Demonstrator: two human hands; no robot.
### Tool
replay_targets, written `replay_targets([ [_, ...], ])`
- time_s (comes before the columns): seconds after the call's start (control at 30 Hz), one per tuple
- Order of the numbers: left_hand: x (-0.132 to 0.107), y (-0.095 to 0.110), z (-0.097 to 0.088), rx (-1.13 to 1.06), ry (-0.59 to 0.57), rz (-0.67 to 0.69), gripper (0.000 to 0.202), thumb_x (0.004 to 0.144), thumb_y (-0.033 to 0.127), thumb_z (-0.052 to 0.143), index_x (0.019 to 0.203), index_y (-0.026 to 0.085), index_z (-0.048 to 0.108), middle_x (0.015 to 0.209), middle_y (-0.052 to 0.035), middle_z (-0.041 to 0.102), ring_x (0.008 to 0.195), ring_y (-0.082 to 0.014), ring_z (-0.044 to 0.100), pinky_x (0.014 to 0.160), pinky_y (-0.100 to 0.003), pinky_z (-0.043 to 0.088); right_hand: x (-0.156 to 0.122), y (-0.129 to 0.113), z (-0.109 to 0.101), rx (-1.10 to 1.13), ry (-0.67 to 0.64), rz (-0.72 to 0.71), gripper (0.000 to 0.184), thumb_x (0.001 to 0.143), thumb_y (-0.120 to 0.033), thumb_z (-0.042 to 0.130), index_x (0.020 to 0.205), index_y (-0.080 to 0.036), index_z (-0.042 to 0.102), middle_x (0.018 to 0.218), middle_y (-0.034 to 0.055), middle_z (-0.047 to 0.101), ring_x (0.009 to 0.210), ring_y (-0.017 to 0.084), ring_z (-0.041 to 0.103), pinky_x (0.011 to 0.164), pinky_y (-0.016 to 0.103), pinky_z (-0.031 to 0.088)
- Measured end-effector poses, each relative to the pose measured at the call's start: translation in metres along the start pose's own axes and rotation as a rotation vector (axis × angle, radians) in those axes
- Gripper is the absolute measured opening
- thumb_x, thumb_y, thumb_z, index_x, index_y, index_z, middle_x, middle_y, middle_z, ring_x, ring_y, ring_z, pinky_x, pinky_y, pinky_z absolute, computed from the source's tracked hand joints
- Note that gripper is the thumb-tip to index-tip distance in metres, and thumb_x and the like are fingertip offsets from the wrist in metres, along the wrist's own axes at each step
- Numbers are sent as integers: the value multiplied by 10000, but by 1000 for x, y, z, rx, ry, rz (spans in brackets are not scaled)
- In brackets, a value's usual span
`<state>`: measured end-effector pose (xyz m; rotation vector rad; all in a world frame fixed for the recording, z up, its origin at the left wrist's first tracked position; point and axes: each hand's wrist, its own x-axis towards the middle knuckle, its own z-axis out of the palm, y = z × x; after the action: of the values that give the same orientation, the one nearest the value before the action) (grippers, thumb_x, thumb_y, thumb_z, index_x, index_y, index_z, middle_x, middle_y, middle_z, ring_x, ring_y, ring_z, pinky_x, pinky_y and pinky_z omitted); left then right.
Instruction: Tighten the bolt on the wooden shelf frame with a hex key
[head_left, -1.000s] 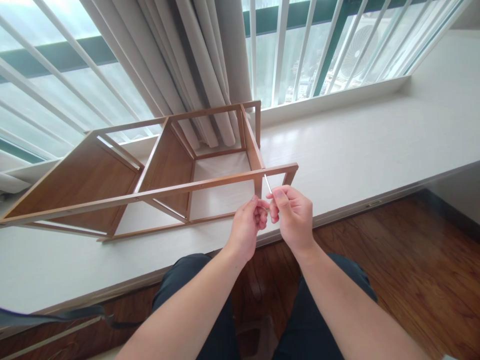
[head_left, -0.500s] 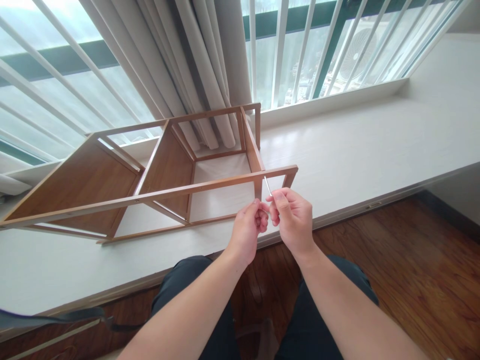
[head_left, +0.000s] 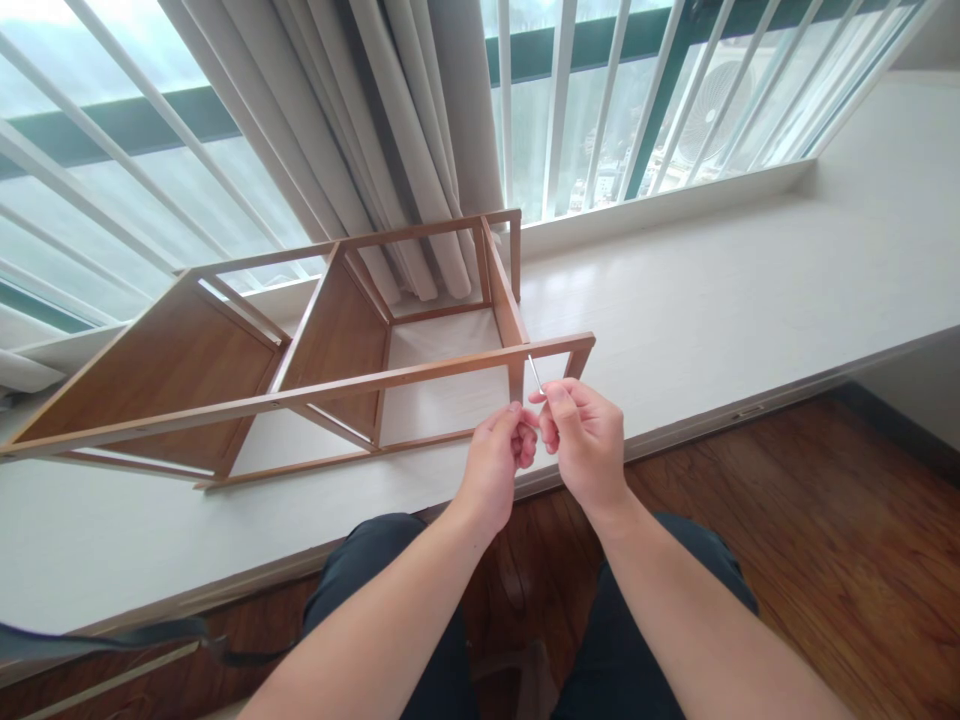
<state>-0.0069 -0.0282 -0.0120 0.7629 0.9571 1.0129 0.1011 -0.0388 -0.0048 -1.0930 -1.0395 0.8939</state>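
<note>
My left hand (head_left: 496,455) and my right hand (head_left: 585,437) meet in front of me, fingertips pinched together. A thin silvery metal tool (head_left: 534,373), perhaps a hex key, sticks up from my right hand's pinch. My left hand's fingers are closed on something small that I cannot make out, touching the right fingers. Just beyond the hands lies a wooden shelf frame (head_left: 315,390) on its side on the white window ledge (head_left: 712,310); its near right corner is a little above the tool's tip.
Beige curtains (head_left: 397,130) hang behind the frame, with white window bars (head_left: 559,100) beyond. Dark wooden floor (head_left: 840,560) lies below the ledge on the right. My dark-trousered knees (head_left: 420,600) sit under the ledge edge. A dark strap (head_left: 112,635) lies at the lower left.
Both hands stay pinched together on the tool, with only a slight shift; the view has tilted down a little.
</note>
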Motion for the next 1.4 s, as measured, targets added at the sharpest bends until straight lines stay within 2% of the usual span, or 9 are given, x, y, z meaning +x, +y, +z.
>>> replay_targets([
  [0.53,-1,0,-1,18,-5,9,358,873,490,614,748,155,602,588,18,488,538,-73,405,561,-229,300,0,-2,3,46,8,27,436,985,-548,568,820,-161,680,482,-54,499,426,70,464,453,194,431],
  [0.8,-2,0,1,10,-8,21,365,893,452,596,683,156,558,577,-2,526,546,-74,425,554,-219,295,-3,2,14,351,10,217,394,939,-553,617,837,-172,632,476,-62,508,394,84,425,402,222,425],
  [1.17,1,1,-1,-11,63,7,348,840,456,638,677,163,547,536,-2,532,523,-89,476,548,-218,316,-4,-13,26,488,91,322,395,850,-554,678,770,-174,604,457,-61,492,379,70,393,397,211,358],
  [1.27,3,1,-3,-4,61,12,351,848,456,622,670,163,548,527,1,523,517,-88,474,542,-218,311,-4,-14,30,493,126,316,403,855,-562,672,769,-176,593,493,-54,520,378,69,406,388,209,340],
  [1.4,6,1,-8,0,61,26,336,856,456,600,694,163,567,520,23,485,495,-73,431,533,-211,298,-7,-7,33,423,177,234,412,897,-557,654,783,-163,611,521,-44,540,404,64,433,398,194,330],
])
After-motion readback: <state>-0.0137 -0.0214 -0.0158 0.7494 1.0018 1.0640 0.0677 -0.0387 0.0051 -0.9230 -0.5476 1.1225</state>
